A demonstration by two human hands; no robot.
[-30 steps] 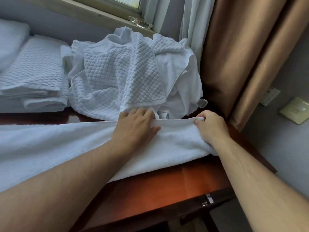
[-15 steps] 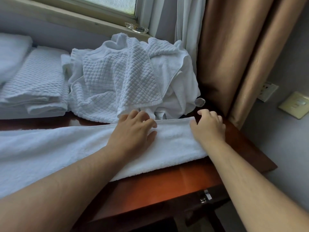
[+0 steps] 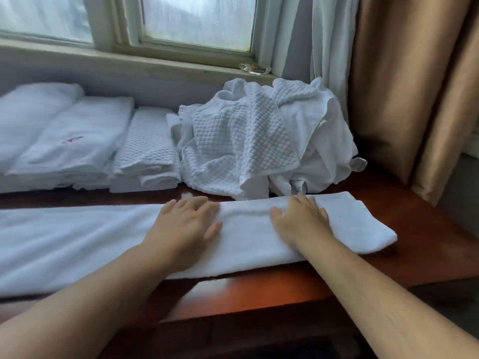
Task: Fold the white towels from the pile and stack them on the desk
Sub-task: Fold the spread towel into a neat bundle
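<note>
My left hand (image 3: 185, 224) and right hand (image 3: 300, 220) lie flat, fingers straight, grip wide, pressing the long folded white towel (image 3: 77, 242) stretched across the reddish wooden surface (image 3: 259, 291). Just behind it sits the crumpled towel pile (image 3: 259, 143); folded stacks (image 3: 145, 151) lie left of the pile.

Your right hand (image 3: 300, 218) has let go of the far corner of the long white towel (image 3: 85, 239) that it pinched a second ago; it now lies flat, fingers straight, back from that end, so the folded end shows bare beyond it. Your left hand (image 3: 186, 224) has uncurled from the far edge and presses palm-down. You have lifted your head: more folded stacks (image 3: 77, 143) and the window (image 3: 197, 22) now show.
</note>
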